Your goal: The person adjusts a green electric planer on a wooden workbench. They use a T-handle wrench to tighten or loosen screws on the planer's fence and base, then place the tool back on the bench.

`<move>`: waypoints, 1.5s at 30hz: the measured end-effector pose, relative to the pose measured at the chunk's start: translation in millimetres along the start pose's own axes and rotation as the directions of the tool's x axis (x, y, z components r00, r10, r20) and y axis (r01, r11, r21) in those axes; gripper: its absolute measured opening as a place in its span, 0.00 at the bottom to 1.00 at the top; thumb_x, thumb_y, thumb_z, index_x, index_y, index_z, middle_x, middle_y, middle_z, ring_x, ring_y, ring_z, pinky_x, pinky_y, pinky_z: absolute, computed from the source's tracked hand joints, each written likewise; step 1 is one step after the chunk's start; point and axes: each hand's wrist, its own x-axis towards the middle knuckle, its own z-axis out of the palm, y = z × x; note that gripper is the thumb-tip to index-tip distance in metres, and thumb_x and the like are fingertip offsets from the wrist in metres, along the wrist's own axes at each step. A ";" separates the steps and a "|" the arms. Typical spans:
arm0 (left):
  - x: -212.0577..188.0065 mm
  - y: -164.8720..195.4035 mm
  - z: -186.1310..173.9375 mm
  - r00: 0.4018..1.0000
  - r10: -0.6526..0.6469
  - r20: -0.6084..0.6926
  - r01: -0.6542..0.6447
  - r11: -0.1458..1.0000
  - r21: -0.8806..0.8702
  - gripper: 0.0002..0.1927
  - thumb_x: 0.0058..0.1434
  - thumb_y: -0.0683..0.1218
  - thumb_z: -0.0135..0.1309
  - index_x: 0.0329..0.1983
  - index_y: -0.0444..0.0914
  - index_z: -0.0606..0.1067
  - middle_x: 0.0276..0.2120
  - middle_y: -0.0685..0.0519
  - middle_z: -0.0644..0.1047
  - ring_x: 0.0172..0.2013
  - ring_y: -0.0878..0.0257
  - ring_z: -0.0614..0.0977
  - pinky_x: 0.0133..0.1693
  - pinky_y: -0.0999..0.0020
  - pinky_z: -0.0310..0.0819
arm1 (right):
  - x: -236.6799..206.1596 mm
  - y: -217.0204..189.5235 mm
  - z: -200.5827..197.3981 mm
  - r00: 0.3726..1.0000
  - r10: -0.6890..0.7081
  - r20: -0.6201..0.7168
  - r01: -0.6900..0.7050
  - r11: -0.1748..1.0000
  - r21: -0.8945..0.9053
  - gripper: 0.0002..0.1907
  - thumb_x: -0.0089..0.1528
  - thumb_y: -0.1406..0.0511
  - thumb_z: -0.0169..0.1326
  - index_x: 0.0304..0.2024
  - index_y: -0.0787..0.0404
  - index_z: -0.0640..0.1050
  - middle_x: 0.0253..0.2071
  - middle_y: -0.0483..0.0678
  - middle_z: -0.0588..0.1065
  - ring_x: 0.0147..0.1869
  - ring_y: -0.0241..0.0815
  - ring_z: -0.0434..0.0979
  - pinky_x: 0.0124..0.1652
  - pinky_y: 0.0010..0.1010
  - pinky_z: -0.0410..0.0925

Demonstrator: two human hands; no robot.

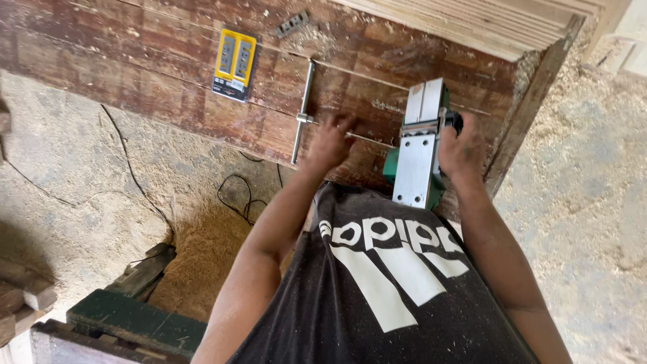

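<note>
Landmark: the electric hand planer, green-bodied, turned over so its flat metal sole faces up, lying on the dark wooden workbench.
Far left of the planer: a yellow blister pack lies flat on the bench, well apart from the tool; below it a thin black cable loops over the sawdust-covered floor.
Up and left of the planer: a small grey metal piece near the bench's far edge.
Left of the planer: a long T-handled socket wrench lies on the boards, its shaft pointing away from the person.
Left hand: between the wrench and the planer, fingers spread and blurred, fingertips on or just above the bench beside the wrench; it has hold of nothing that can be made out.
Planer position: near the bench's right end, close to the person's chest, sole tilted slightly.
Right hand: closed around the planer's right side, fingers wrapped over its dark body.
Right of the planer: a timber edge of the bench, then more sawdust on the ground.
</note>
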 end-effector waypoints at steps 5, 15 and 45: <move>1.3 -8.2 10.9 0.978 -0.141 -0.154 0.113 0.977 -0.179 0.17 0.67 0.49 0.58 0.59 0.47 0.75 0.60 0.45 0.72 0.56 0.47 0.76 0.52 0.51 0.76 | -10.1 2.1 -2.8 0.970 -0.171 -0.175 0.139 0.974 -0.179 0.26 0.69 0.57 0.48 0.64 0.67 0.68 0.59 0.62 0.70 0.60 0.56 0.73 0.57 0.48 0.69; -55.5 34.7 -30.1 0.965 0.168 -0.202 -0.247 0.843 -0.477 0.33 0.50 0.51 0.71 0.58 0.42 0.73 0.47 0.48 0.82 0.46 0.53 0.85 0.46 0.58 0.80 | -60.0 -51.5 17.3 0.829 -0.269 0.490 -0.040 0.845 0.533 0.19 0.67 0.60 0.54 0.57 0.63 0.76 0.37 0.49 0.80 0.36 0.37 0.78 0.36 0.29 0.73; -66.2 59.2 -58.6 0.916 0.216 0.340 0.187 0.518 -0.834 0.24 0.71 0.61 0.43 0.59 0.40 0.68 0.27 0.54 0.81 0.16 0.69 0.73 0.19 0.73 0.71 | -71.8 -34.4 21.2 0.812 -0.505 0.291 0.332 0.811 0.483 0.14 0.67 0.65 0.56 0.49 0.69 0.71 0.42 0.55 0.80 0.43 0.42 0.83 0.40 0.30 0.76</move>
